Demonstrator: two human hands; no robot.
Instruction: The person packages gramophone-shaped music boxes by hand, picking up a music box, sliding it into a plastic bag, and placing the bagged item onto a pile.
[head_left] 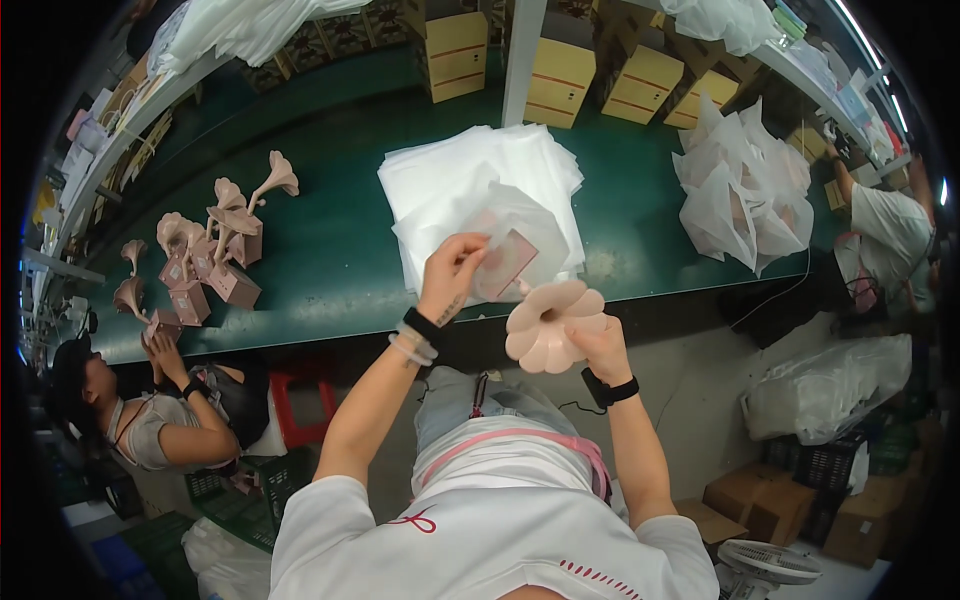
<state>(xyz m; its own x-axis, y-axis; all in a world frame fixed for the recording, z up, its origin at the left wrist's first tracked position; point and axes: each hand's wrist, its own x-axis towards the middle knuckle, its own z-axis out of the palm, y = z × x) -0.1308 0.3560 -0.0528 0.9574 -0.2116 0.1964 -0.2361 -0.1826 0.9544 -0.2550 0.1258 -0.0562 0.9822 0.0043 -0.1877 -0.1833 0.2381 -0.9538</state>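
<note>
A small pink model gramophone [530, 340] is tilted in front of me over the table's near edge. My right hand [600, 350] grips the rim of its petal-shaped horn, which faces up towards me. Its square base lies partly inside a thin translucent white bag [540, 218]. The fingers of my left hand [452, 270] are pinched together at the bag's near left edge, beside the base. Under the bag spreads a stack of white bags [425, 185].
Several pink gramophones [235, 285] stand at the left, where a co-worker's hands [165, 355] touch one. Bagged pieces [745, 190] are heaped at the right. Yellow boxes [560, 80] line the back. A metal post [522, 60] rises behind the stack. Another person [890, 225] is at far right.
</note>
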